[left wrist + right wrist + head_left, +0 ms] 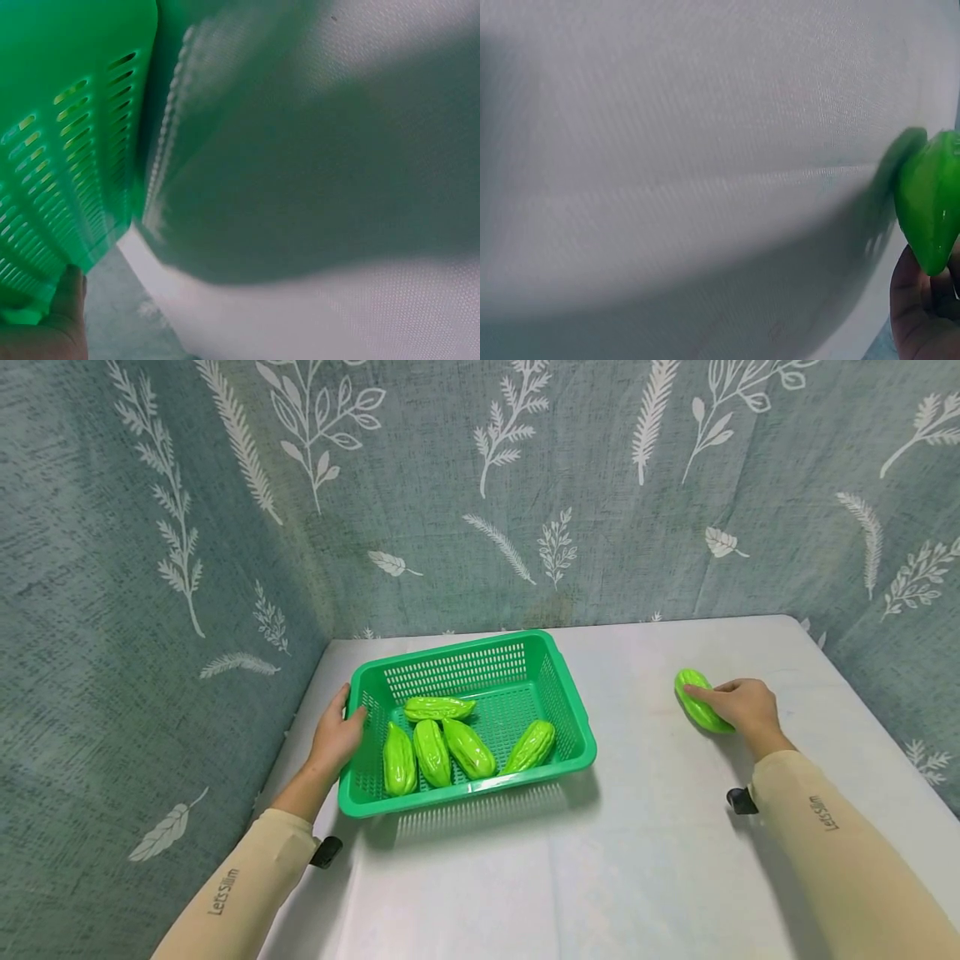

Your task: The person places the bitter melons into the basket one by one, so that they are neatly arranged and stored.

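Between basket rim (573,695) and right hand (748,706), tabletop (637,735)

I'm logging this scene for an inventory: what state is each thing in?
Green basket: open-topped, partly filled.
Basket gourds, five: lying down, uncovered.
White cloth: spread, faintly creased.
Held gourd: pinched; whether it touches the cloth is unclear.
Left hand: grips the basket's left side.
Right hand: pinches the held gourd.
Patterned curtain: hanging.
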The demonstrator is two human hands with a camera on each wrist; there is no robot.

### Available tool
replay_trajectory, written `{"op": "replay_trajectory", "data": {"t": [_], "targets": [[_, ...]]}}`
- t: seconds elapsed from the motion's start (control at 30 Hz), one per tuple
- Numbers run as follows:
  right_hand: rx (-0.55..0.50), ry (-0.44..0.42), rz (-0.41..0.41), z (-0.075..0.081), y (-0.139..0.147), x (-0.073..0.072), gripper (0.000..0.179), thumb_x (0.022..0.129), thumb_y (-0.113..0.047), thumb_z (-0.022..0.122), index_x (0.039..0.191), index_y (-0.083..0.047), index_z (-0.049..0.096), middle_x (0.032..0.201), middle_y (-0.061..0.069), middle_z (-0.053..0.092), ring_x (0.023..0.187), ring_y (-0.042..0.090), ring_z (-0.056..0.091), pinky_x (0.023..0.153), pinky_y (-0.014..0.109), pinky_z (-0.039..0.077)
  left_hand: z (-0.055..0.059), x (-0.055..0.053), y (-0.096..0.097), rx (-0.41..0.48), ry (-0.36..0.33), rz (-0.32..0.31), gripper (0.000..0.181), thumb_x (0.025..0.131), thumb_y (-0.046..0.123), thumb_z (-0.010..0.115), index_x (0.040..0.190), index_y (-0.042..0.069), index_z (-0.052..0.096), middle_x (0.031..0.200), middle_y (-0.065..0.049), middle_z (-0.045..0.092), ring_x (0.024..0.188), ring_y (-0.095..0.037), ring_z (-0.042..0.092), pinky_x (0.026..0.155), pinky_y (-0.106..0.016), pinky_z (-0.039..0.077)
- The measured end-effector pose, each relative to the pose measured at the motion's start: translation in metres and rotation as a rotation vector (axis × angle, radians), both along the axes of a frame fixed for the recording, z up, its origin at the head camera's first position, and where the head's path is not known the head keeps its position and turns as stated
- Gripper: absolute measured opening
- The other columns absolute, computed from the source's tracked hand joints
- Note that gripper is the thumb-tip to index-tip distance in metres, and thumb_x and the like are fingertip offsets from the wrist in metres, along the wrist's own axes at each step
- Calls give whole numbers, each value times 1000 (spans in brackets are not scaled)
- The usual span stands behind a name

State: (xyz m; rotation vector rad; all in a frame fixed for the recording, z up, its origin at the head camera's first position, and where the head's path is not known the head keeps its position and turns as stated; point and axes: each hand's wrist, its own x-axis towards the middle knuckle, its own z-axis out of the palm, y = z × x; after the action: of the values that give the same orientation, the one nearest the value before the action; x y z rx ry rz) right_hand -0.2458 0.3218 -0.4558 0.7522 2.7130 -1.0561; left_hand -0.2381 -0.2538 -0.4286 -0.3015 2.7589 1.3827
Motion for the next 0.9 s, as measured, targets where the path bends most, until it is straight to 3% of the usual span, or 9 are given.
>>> {"op": "replay_trajectory", "data": {"t": [0.27, 0.6, 0.77, 0.9], "targets": [[6, -12, -8, 0, -2, 0, 96, 76, -74, 54, 128, 6, 53, 133, 25, 48, 111, 34, 48, 85, 44, 47, 2, 2, 1, 2, -4, 6, 63, 102, 29, 36, 154, 19, 1, 161, -6, 3, 148, -32, 6, 117, -55, 14], [36, -29, -5, 8, -2, 4, 105, 74, -80, 49, 136, 4, 45, 138, 28, 43, 120, 40, 44, 93, 52, 43, -1, 0, 1, -8, 5, 8, 63, 102, 28, 36, 154, 17, 2, 161, -8, 5, 148, -32, 6, 117, -56, 14], [65, 71, -38, 19, -7, 0, 103, 72, -80, 50, 137, 1, 45, 139, 27, 44, 124, 42, 42, 98, 55, 40, -1, 0, 1, -6, 16, 9, 63, 102, 28, 37, 154, 18, 3, 161, -8, 6, 148, -32, 6, 118, -55, 13], [-12, 208, -49, 30, -19, -7, 104, 69, -80, 54, 140, -5, 44, 141, 22, 44, 127, 39, 42, 104, 54, 37, -1, -1, 1, -4, 15, 3, 63, 102, 29, 36, 154, 18, 2, 161, -7, 5, 148, -32, 6, 117, -56, 14]]}}
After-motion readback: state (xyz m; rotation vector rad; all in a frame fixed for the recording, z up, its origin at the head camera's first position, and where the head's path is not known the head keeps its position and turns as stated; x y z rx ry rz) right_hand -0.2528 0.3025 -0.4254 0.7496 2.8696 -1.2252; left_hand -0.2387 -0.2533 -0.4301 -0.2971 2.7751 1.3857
